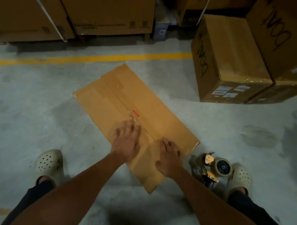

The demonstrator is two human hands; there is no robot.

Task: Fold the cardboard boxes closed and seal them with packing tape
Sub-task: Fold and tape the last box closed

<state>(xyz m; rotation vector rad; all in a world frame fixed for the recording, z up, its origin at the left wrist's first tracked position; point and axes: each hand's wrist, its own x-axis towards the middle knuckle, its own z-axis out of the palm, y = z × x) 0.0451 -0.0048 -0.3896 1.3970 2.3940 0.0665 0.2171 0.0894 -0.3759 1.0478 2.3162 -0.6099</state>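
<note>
Cardboard box (144, 110) on the floor (33, 108), flaps down, tape showing along the seam. I have left hand (126, 143) and right hand (170, 159) flat on its near end, fingers straight, holding nothing. Likely pressing tape down; the next strip needs the tape dispenser (215, 168) just right of the box

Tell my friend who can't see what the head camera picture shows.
A person's left hand and right hand press flat on the centre seam of a closed cardboard box on a concrete floor. A tape dispenser lies beside the right shoe; bigger boxes stand behind.
</note>
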